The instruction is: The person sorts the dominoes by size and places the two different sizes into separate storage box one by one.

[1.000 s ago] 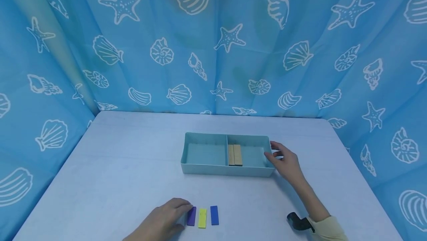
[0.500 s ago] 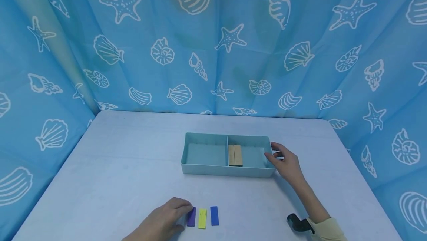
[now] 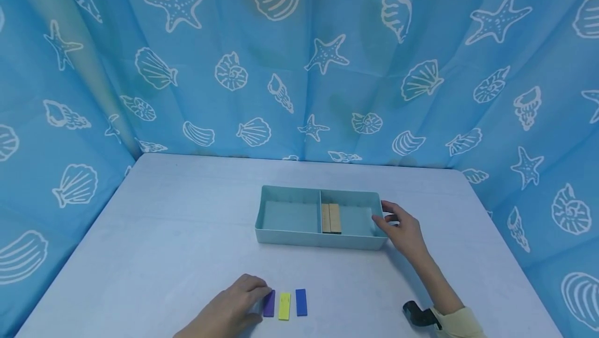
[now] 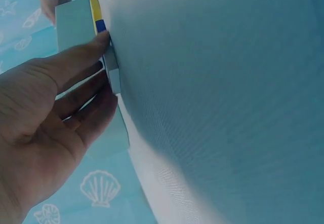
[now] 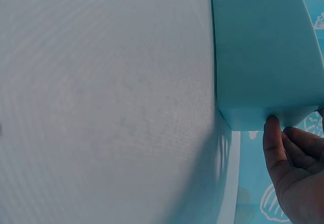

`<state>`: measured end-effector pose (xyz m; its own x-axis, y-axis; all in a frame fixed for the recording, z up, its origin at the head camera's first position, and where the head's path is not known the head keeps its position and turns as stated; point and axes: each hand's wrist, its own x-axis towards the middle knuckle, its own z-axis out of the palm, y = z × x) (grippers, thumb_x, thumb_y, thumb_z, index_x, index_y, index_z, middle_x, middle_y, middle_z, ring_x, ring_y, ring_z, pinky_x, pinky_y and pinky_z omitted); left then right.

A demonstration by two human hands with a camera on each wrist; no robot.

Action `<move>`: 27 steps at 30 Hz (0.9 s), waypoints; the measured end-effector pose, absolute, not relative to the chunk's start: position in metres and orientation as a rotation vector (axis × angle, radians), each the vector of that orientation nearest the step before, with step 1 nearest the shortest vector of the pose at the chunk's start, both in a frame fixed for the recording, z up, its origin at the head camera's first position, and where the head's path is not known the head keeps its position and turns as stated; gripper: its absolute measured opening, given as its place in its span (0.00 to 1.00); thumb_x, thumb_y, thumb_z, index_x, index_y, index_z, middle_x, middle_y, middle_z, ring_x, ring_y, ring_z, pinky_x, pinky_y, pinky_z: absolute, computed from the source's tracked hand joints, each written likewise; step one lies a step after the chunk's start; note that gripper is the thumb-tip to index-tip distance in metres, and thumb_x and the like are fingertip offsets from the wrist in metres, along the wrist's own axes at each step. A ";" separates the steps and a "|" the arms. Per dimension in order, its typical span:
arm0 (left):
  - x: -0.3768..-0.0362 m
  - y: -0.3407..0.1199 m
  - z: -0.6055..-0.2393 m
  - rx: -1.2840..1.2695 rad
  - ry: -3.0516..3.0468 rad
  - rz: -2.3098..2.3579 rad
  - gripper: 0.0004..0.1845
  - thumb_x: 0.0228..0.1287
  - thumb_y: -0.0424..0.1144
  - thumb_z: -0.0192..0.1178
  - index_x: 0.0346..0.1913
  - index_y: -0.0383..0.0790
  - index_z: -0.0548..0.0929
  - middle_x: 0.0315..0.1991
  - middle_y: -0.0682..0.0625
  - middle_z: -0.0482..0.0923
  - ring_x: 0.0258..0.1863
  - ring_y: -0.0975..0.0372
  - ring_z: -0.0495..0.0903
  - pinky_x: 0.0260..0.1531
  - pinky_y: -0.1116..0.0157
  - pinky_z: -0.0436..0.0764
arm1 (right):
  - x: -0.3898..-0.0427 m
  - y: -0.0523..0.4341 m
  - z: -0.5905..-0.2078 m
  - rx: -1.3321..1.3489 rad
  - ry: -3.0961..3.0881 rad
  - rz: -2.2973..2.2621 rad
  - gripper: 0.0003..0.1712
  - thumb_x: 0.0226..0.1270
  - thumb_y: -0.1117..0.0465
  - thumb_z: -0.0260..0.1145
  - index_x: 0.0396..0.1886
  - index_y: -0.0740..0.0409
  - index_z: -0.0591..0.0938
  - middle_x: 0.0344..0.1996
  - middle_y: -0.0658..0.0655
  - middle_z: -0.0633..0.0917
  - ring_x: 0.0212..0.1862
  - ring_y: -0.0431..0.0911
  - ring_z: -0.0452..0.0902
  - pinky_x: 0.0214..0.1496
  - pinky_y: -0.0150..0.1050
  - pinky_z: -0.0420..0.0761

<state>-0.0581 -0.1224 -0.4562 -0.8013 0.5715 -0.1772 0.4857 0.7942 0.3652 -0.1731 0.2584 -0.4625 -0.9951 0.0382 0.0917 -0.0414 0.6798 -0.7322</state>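
My left hand (image 3: pixel 228 307) is at the near side of the table, its fingertips by a purple block (image 3: pixel 269 304). In the left wrist view, thumb and fingers pinch a pale grey-white block (image 4: pixel 114 79) by its ends; the head view barely shows it. To the right of the purple block lie a yellow block (image 3: pixel 284 306) and a blue block (image 3: pixel 301 302), in a spaced row. My right hand (image 3: pixel 405 232) grips the right end of a teal two-compartment box (image 3: pixel 323 239), thumb over the rim, fingers against the outer wall (image 5: pixel 263 120).
Two wooden-coloured blocks (image 3: pixel 330 218) stand side by side against the divider, in the box's right compartment. A black device (image 3: pixel 418 314) sits at the right wrist. A white cloth (image 3: pixel 187 234) covers the table, and a blue shell-print curtain (image 3: pixel 299 67) surrounds it.
Both hands stay in nearly the same place, and the blocks and box look unmoved. The head view has shifted very slightly.
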 end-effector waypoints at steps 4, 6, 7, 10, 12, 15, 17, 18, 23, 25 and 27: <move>-0.057 -0.126 -0.455 0.785 2.706 0.447 0.29 0.51 0.42 0.77 0.58 0.42 0.82 0.53 0.53 0.76 0.53 0.60 0.76 0.52 0.63 0.80 | -0.172 0.259 -0.463 0.001 -2.787 1.234 0.32 0.73 0.50 0.64 0.68 0.64 0.71 0.57 0.67 0.79 0.53 0.57 0.77 0.47 0.46 0.83; -0.057 -0.128 -0.455 0.763 2.719 0.442 0.29 0.49 0.42 0.78 0.57 0.44 0.82 0.53 0.53 0.77 0.52 0.60 0.76 0.51 0.63 0.81 | -0.171 0.259 -0.463 0.002 -2.789 1.237 0.33 0.73 0.50 0.64 0.68 0.64 0.71 0.58 0.67 0.79 0.53 0.57 0.77 0.47 0.46 0.83; -0.058 -0.129 -0.455 0.754 2.728 0.441 0.29 0.49 0.42 0.78 0.57 0.44 0.82 0.52 0.53 0.77 0.51 0.60 0.77 0.51 0.63 0.81 | -0.171 0.259 -0.463 0.000 -2.789 1.237 0.32 0.73 0.50 0.64 0.68 0.64 0.71 0.58 0.67 0.79 0.53 0.57 0.77 0.48 0.46 0.83; -0.059 -0.131 -0.456 0.729 2.736 0.446 0.27 0.51 0.41 0.77 0.56 0.46 0.83 0.50 0.54 0.78 0.50 0.60 0.78 0.52 0.63 0.81 | -0.170 0.260 -0.461 -0.002 -2.786 1.242 0.32 0.72 0.50 0.64 0.68 0.64 0.71 0.58 0.67 0.79 0.53 0.57 0.77 0.47 0.47 0.83; -0.060 -0.132 -0.456 0.718 2.725 0.462 0.25 0.52 0.40 0.76 0.55 0.47 0.83 0.50 0.54 0.78 0.50 0.60 0.78 0.52 0.62 0.81 | -0.171 0.260 -0.461 -0.007 -2.785 1.248 0.32 0.72 0.50 0.64 0.68 0.63 0.71 0.58 0.66 0.79 0.53 0.57 0.77 0.48 0.47 0.83; -0.060 -0.136 -0.455 0.698 2.692 0.497 0.26 0.53 0.39 0.76 0.57 0.48 0.82 0.52 0.54 0.78 0.51 0.60 0.78 0.53 0.61 0.80 | -0.171 0.260 -0.461 -0.009 -2.789 1.256 0.32 0.72 0.50 0.64 0.68 0.63 0.71 0.59 0.66 0.78 0.54 0.57 0.76 0.48 0.47 0.83; -0.060 -0.139 -0.454 0.688 2.671 0.528 0.26 0.53 0.39 0.76 0.57 0.49 0.82 0.53 0.54 0.77 0.52 0.60 0.78 0.53 0.60 0.80 | -0.171 0.260 -0.462 -0.008 -2.794 1.263 0.33 0.72 0.49 0.64 0.69 0.63 0.71 0.59 0.66 0.78 0.54 0.57 0.76 0.49 0.47 0.83; -0.059 -0.141 -0.453 0.684 2.662 0.544 0.26 0.53 0.38 0.76 0.57 0.50 0.82 0.53 0.54 0.77 0.52 0.60 0.78 0.53 0.60 0.80 | -0.171 0.260 -0.462 -0.008 -2.796 1.265 0.33 0.72 0.49 0.64 0.69 0.63 0.70 0.60 0.66 0.78 0.54 0.57 0.76 0.49 0.47 0.83; -0.060 -0.144 -0.453 0.723 2.659 0.586 0.23 0.54 0.37 0.74 0.54 0.49 0.83 0.51 0.55 0.78 0.51 0.61 0.78 0.53 0.60 0.80 | -0.173 0.261 -0.464 -0.015 -2.798 1.266 0.33 0.72 0.49 0.64 0.69 0.62 0.70 0.60 0.66 0.77 0.55 0.57 0.76 0.49 0.47 0.82; -0.060 -0.144 -0.453 0.732 2.659 0.589 0.22 0.55 0.37 0.74 0.53 0.49 0.83 0.51 0.55 0.78 0.51 0.61 0.78 0.54 0.60 0.80 | -0.173 0.261 -0.465 -0.022 -2.799 1.265 0.33 0.72 0.48 0.64 0.69 0.62 0.70 0.60 0.65 0.77 0.55 0.57 0.76 0.50 0.47 0.82; -0.061 -0.144 -0.452 0.727 2.655 0.590 0.21 0.55 0.37 0.74 0.53 0.49 0.83 0.51 0.56 0.78 0.51 0.62 0.78 0.54 0.60 0.80 | -0.173 0.261 -0.466 -0.022 -2.802 1.265 0.34 0.72 0.47 0.63 0.69 0.62 0.70 0.60 0.66 0.77 0.55 0.57 0.76 0.49 0.47 0.83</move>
